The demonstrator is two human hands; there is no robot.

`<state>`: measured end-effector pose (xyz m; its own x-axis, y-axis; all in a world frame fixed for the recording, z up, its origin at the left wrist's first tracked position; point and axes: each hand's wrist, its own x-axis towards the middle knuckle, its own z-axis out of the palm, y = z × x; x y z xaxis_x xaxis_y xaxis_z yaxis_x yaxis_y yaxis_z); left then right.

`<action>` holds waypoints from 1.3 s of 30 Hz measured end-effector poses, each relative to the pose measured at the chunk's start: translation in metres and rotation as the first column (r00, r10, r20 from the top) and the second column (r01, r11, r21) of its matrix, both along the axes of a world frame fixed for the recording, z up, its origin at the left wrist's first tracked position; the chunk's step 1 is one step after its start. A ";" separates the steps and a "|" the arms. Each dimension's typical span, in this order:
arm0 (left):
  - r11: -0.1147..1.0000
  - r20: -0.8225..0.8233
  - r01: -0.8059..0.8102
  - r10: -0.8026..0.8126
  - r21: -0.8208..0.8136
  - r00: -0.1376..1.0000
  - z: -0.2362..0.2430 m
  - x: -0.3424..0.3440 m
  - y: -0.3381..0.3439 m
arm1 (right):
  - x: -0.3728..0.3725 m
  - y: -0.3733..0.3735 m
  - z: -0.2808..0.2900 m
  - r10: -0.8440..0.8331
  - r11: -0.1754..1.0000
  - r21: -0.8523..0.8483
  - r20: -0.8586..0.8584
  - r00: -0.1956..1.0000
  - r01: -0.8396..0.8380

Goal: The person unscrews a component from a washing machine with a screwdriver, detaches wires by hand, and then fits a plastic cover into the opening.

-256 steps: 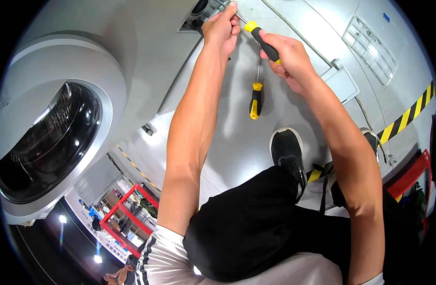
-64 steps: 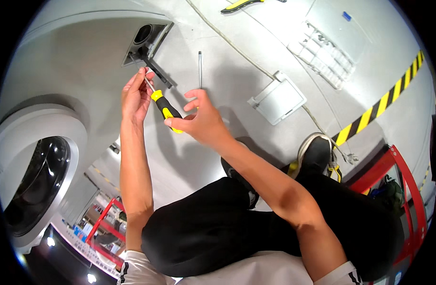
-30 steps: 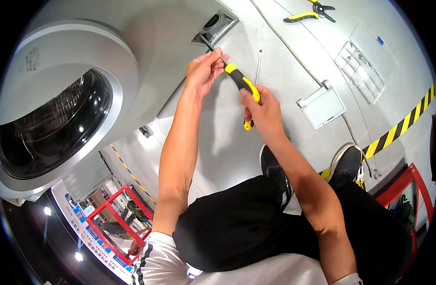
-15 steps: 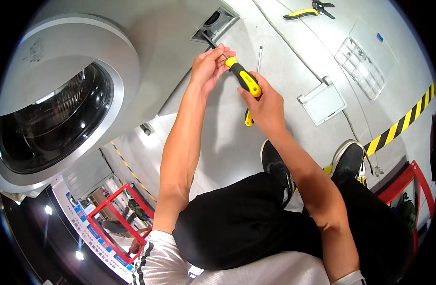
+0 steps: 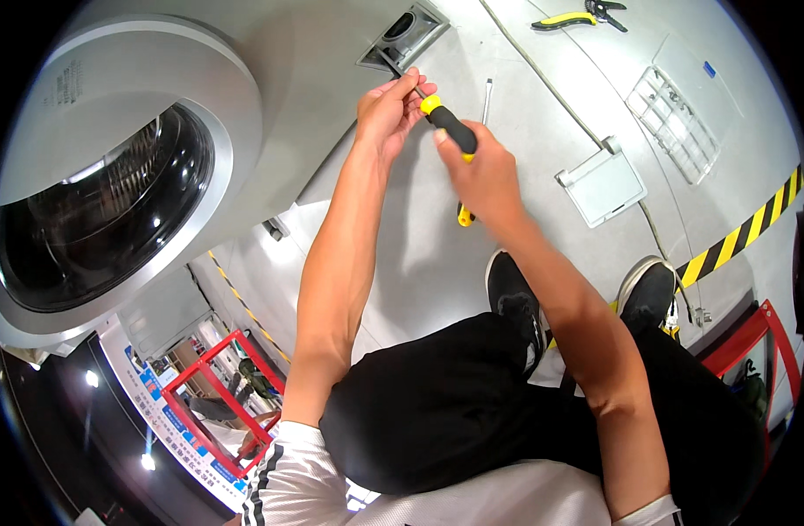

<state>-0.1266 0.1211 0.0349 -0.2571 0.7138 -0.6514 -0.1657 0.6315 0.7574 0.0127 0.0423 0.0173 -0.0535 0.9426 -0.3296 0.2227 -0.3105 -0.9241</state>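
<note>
One big front-loading machine (image 5: 297,105) is filling the left side, its edge running out of view. The left hand (image 5: 384,114) is pinching the shaft of a yellow-and-black screwdriver (image 5: 452,129) just ahead of its collar, and the shaft is pointing into a small recess (image 5: 405,33) near the floor (image 5: 419,272). I'm reading this step as working the tool inside there; the next move is probably calling for a steady shaft and a controlled turn. The tip is hiding in the dark, so I can't tell what it's touching. The right hand (image 5: 488,171) is wrapping its grip around the handle, but it's blurring, so exact finger placement is hard to call. A second screwdriver (image 5: 487,101) is lying beyond, that hand covering its middle.
</note>
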 end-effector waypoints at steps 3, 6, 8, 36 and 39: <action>1.000 0.024 0.019 -0.019 0.019 1.000 -0.001 -0.004 0.004 | 0.025 0.013 -0.007 -0.493 0.662 -0.552 -0.830 0.260 -0.508; 0.999 -0.006 0.027 -0.026 0.022 1.000 -0.008 -0.004 0.003 | 0.017 0.013 0.002 -0.273 0.781 -0.609 -0.532 0.801 -0.138; 1.000 -0.031 0.006 -0.005 0.017 1.000 -0.007 -0.002 0.002 | 0.010 0.004 0.011 -0.107 0.988 -0.114 -0.016 0.994 0.105; 0.996 0.030 -0.080 0.079 0.033 0.996 -0.011 -0.002 0.006 | 0.007 0.010 -0.001 -0.054 0.967 -0.254 -0.172 0.984 0.008; 0.993 -0.004 -0.103 0.104 0.048 0.995 -0.008 -0.003 0.005 | 0.007 0.008 0.006 -0.016 0.978 0.208 0.137 0.990 -0.013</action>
<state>-0.1294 0.1265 0.0269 -0.3356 0.7136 -0.6150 -0.2232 0.5740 0.7878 0.0198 0.0508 0.0234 -0.0203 0.9913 -0.1302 0.3516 -0.1148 -0.9291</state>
